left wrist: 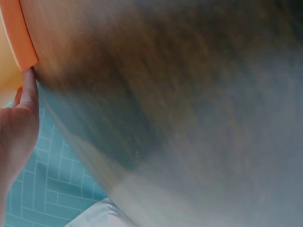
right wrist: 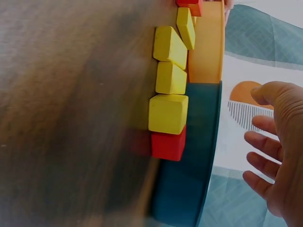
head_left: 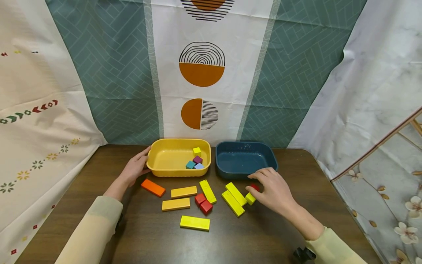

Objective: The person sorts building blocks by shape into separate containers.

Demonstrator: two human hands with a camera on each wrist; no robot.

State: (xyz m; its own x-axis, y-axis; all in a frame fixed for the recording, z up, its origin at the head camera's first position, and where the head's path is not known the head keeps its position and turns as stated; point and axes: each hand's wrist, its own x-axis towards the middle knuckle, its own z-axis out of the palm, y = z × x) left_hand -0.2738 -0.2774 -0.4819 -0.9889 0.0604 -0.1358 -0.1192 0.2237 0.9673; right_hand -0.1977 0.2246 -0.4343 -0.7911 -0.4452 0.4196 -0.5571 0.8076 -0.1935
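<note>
At the left end of a yellow tray [head_left: 178, 172], my left hand [head_left: 134, 168] rests its fairly straight fingers against the outer wall. The left wrist view shows only part of that hand [left wrist: 20, 125], beside an orange edge. My right hand [head_left: 274, 191] hovers by a red cube [head_left: 254, 187] and a yellow cube [head_left: 250, 198], partly covering the red one. In the right wrist view its fingers are spread, with nothing between them, apart from the yellow cube [right wrist: 168, 113] and red cube [right wrist: 168, 145]. Several small cubes, including a purple cube [head_left: 197, 160], lie inside the yellow tray.
A dark blue tray [head_left: 245, 175] stands right of the yellow one. In front lie an orange block [head_left: 153, 187], two light-orange blocks [head_left: 176, 204], several yellow blocks [head_left: 195, 223] and two red cubes [head_left: 206, 207]. A patterned cloth [head_left: 197, 134] hangs behind the table.
</note>
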